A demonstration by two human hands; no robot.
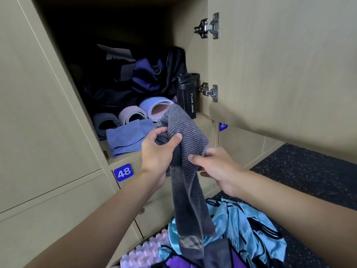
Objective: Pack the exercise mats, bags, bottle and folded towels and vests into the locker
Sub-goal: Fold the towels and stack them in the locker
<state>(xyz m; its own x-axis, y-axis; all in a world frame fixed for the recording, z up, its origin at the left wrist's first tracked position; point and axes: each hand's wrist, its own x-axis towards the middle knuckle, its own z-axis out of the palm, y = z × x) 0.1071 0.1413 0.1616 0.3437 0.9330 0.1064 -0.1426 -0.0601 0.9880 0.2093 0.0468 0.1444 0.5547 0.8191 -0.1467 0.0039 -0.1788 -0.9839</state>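
My left grip (156, 151) clenches the bunched top of the grey striped towel (185, 190); my right grip (218, 171) pinches its edge just below and to the right. The towel's long axis hangs straight down from both, unfolded. The locker (202, 121) opens ahead and above, and its bare shelf front, between the folded blue towel (127, 138) and the bottle (186, 99), is nearer my right grip, I judge.

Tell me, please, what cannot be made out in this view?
- Back of the locker, head view: lost in shadow behind the bags.
- The right hand, head view: fingers partly hidden by the grey towel.
- Pile of vests, head view: cut off by the bottom edge.
- The number label, head view: half covered by the door.
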